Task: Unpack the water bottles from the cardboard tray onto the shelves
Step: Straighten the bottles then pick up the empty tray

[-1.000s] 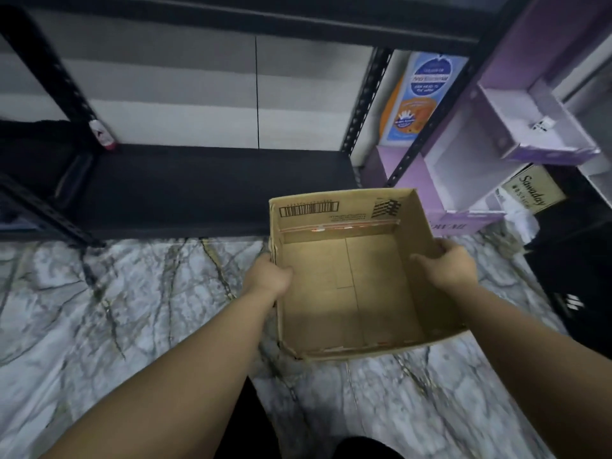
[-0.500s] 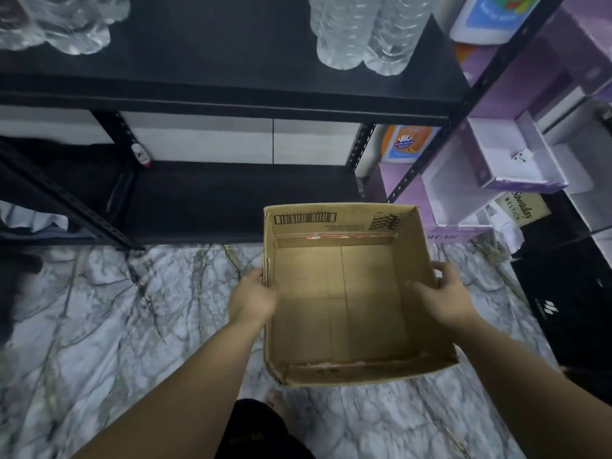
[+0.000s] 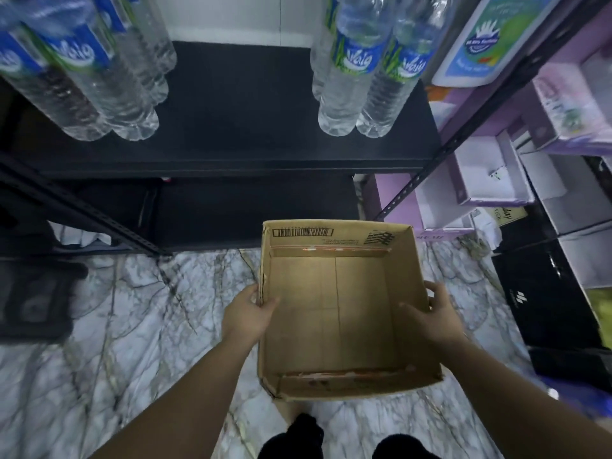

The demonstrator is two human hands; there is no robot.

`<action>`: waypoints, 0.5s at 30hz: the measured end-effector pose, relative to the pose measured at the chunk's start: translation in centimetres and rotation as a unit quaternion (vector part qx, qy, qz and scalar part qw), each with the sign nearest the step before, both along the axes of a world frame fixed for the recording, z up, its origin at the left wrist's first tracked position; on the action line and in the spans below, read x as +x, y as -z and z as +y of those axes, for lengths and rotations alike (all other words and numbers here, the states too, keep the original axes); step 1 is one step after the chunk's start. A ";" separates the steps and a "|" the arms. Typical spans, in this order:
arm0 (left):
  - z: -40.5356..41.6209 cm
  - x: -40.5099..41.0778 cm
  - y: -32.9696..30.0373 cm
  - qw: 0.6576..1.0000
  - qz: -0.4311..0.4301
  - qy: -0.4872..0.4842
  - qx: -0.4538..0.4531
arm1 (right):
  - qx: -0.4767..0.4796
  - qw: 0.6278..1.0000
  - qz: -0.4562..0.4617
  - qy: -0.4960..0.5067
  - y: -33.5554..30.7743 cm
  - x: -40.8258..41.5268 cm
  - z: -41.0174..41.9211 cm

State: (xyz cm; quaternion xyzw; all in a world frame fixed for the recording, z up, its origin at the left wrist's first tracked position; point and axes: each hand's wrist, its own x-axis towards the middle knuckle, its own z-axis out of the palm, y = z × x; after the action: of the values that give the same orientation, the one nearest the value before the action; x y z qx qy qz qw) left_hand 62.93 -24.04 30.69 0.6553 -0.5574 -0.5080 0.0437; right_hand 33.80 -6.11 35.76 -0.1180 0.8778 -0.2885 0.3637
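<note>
While both hands hold it above the marble floor [image 3: 99,326], the empty cardboard tray [image 3: 334,313] sits near the black shelves [image 3: 231,160]: left hand [image 3: 246,314] clenched on its left wall, right hand [image 3: 430,314] on its right. Water bottles [image 3: 351,81] stand in two clusters, far left and far right, on the shelf.

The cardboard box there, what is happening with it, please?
A person holds the cardboard tray above the marble floor, the left hand gripping its left wall and the right hand its right wall. The tray is empty. Water bottles stand in two groups on the black shelf in front, so the unpacking looks finished.
</note>
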 end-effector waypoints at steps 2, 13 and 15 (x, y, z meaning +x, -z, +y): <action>-0.3 -0.1 -1.8 1.000 -0.001 -0.007 0.007 | 0.011 1.000 0.002 0.000 -1.3 -0.5 -0.1; 1.3 -5.7 -4.2 0.999 -0.016 -0.005 0.035 | 0.059 0.998 0.036 -0.013 -2.9 -8.8 2.5; 2.6 -8.0 -4.5 0.999 -0.020 -0.008 0.034 | 0.061 0.997 0.042 -0.017 -2.0 -11.5 3.9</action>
State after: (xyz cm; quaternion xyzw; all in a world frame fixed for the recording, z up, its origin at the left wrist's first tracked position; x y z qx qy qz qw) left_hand 54.97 -21.43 35.16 0.6708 -0.5351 -0.5133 0.0145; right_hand 22.32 -2.20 37.72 -0.1229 0.9063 -0.2225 0.3376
